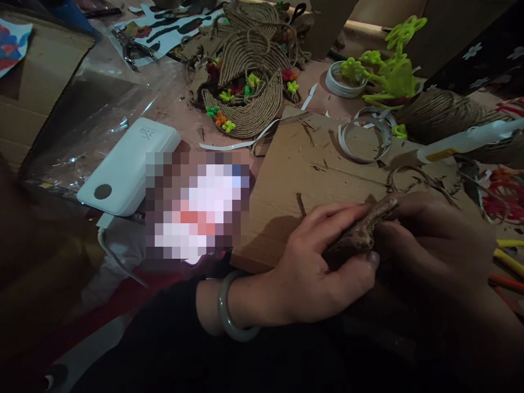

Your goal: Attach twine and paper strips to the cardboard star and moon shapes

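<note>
My left hand [319,262], with a pale bangle at the wrist, is closed around a rough brown piece [364,226] that looks like bark or torn cardboard. Its fingers lie along the far side and its thumb along the near side. My right hand [434,240] is in shadow with curled fingers, up against the right end of the same piece. Its fingertips are partly hidden. Both hands are over the near right part of a flat cardboard sheet [282,185], which has brown scraps on it.
Left of the sheet are a white power bank [129,164] and a lit, blurred phone [200,213]. Behind lie coiled twine work [254,109] with small flowers and pliers [133,52]. Tape rolls [346,82], a glue gun [470,141] and a twine spool [446,117] are at right.
</note>
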Demonstrator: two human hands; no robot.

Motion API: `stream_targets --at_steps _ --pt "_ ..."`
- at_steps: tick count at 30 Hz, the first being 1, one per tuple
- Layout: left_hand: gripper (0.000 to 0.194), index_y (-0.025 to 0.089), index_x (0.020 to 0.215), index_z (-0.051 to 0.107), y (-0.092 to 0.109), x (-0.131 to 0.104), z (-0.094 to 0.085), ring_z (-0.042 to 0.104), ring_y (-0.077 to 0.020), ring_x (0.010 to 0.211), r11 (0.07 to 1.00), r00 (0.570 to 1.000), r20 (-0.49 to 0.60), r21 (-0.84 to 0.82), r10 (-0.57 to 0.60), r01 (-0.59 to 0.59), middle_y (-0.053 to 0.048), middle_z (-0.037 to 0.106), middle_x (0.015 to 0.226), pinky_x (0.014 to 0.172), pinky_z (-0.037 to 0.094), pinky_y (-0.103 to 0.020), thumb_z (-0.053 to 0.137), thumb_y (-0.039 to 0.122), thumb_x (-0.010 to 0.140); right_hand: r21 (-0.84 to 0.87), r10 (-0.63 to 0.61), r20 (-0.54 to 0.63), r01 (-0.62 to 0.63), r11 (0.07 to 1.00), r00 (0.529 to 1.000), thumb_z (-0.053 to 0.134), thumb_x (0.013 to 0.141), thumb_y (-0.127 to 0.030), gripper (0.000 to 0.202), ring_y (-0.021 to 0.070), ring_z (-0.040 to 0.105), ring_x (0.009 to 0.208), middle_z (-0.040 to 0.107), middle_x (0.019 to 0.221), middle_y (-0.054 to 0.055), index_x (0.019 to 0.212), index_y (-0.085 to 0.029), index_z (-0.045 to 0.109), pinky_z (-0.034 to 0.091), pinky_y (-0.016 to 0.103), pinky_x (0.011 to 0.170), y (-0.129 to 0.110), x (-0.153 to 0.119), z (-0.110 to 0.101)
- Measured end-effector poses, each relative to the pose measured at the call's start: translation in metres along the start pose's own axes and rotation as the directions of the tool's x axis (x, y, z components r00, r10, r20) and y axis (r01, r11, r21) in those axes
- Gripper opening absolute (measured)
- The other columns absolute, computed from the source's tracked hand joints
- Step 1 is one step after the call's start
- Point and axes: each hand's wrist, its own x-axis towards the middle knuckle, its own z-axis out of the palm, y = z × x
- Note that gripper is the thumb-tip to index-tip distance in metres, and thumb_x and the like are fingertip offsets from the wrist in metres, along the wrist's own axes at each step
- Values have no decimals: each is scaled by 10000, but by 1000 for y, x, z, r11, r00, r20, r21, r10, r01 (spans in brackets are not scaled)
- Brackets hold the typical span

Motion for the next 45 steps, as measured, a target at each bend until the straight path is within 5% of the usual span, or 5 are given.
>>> stream_targets --at_steps 12,24,45 --pt "306 181 1133 642 -3 1 4 620 -210 1101 998 997 -58 39 -47 50 -98 663 1156 1000 497 -355 617 221 831 -13 -89 -7 89 996 996 582 816 -191 64 62 526 518 603 620 -42 754 -208 575 389 179 476 -1 11 3" --pt "183 256 997 717 -26 -2 6 653 -156 938 992 980 -156 -55 -123 116 -5 725 970 910 509 -310 658 340 846 72 6 88 -13 997 996 552 806 -252 88 92 496 585 583 641 -29 743 -194 576 377 241 584 0 15 1" --pt "191 232 909 718 -16 4 9 668 -188 909 981 965 -179 -61 -192 183 -19 731 874 882 543 -349 692 388 802 154 38 196 -69 986 980 540 811 -242 102 88 460 634 560 655 -27 766 -168 593 329 248 627 -2 16 -7"
